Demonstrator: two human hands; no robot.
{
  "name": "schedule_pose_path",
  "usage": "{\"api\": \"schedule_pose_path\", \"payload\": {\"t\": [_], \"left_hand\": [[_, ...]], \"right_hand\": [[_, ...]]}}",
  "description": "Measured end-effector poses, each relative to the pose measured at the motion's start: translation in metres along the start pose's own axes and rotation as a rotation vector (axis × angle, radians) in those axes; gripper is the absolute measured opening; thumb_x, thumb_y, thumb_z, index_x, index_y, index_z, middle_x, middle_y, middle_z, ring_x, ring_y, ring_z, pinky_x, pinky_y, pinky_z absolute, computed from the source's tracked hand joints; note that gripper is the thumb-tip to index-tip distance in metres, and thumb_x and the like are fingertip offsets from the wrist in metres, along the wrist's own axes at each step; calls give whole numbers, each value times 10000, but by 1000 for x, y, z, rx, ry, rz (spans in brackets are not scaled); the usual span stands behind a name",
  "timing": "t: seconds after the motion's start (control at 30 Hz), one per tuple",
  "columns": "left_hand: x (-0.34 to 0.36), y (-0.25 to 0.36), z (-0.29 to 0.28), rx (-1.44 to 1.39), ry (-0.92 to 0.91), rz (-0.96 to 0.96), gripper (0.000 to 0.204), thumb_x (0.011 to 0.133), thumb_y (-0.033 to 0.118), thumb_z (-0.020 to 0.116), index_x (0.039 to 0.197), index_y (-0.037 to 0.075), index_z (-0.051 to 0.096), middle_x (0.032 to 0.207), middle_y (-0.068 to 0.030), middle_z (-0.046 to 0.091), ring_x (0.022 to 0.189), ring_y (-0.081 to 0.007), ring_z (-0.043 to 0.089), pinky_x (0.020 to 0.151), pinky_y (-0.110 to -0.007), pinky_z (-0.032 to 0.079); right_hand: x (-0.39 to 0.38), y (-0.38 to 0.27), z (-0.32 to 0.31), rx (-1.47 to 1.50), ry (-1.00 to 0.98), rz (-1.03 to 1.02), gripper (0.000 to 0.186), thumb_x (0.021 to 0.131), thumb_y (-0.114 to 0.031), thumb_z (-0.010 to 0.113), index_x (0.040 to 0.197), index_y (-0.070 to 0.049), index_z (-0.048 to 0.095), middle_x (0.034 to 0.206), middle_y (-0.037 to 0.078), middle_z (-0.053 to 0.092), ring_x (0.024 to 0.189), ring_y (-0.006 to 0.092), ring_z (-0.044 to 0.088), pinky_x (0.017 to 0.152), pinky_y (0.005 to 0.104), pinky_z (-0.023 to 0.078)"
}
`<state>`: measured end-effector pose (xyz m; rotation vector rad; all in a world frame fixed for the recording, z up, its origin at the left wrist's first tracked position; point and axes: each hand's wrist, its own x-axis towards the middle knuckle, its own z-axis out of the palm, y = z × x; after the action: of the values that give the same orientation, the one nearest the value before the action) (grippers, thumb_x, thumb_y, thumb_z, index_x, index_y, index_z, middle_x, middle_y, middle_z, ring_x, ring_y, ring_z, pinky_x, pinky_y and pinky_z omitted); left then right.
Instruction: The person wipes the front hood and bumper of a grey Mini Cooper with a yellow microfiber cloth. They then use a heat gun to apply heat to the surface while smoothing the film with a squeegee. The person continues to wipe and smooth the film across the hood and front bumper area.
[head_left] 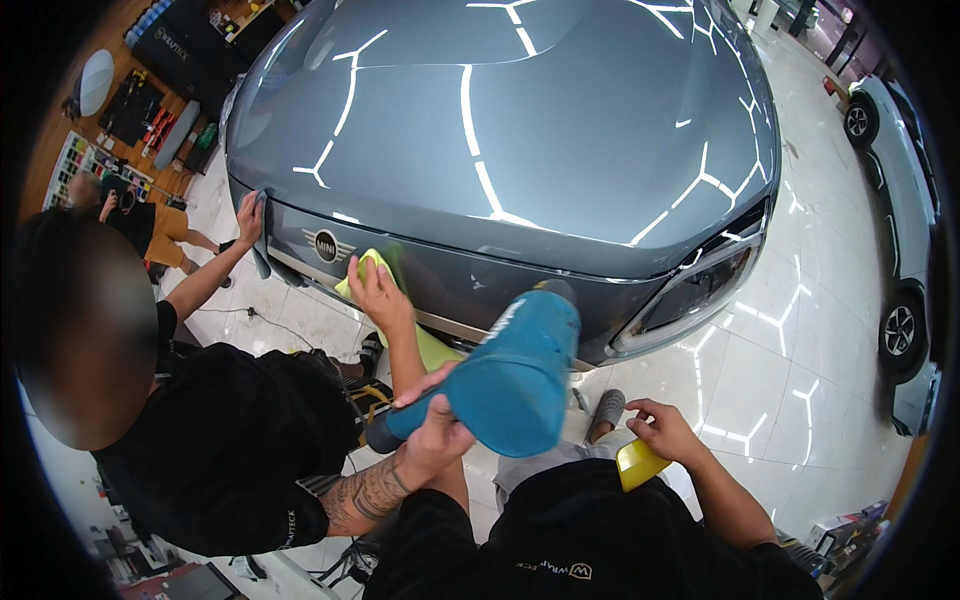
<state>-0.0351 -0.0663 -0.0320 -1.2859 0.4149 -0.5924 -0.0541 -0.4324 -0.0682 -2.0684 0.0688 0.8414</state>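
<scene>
My left hand (380,295) presses a yellow-green cloth (372,262) against the dark front panel of a grey car (470,140), just right of its round winged badge. Part of my left forearm is hidden behind a co-worker's tattooed arm (365,495). That person's hand grips the handle of a teal heat gun (520,375), whose nozzle points toward the car front. At the far left of the panel, the co-worker's other hand (250,215) holds a grey cloth (261,235). Low on the right, my right hand (665,430) pinches a yellow squeegee card (640,465).
The co-worker (230,440) stands close at my left. Right of the panel is the car's headlight (690,290). A white car (895,230) stands at the far right on the glossy tiled floor (800,330). Another person (150,225) is farther back, near wall shelves.
</scene>
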Motion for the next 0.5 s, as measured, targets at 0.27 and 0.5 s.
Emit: {"api": "schedule_pose_path", "payload": {"t": [0.27, 0.5], "left_hand": [[49, -45, -5, 275, 96, -101, 686, 884, 269, 608, 1331, -155, 306, 974, -146, 473, 875, -215, 528, 745, -229, 504], [62, 85, 70, -1679, -145, -1235, 368, 911, 193, 571, 1172, -61, 516, 978, -148, 575, 901, -265, 572, 797, -343, 470]], "right_hand": [[1, 5, -7, -5, -3, -23, 346, 865, -210, 645, 1148, -15, 608, 814, 154, 658, 690, 238, 655, 674, 332, 510], [-15, 24, -21, -71, 6, 6, 367, 880, -254, 629, 1163, -22, 601, 809, 135, 659, 710, 250, 657, 696, 337, 511]]}}
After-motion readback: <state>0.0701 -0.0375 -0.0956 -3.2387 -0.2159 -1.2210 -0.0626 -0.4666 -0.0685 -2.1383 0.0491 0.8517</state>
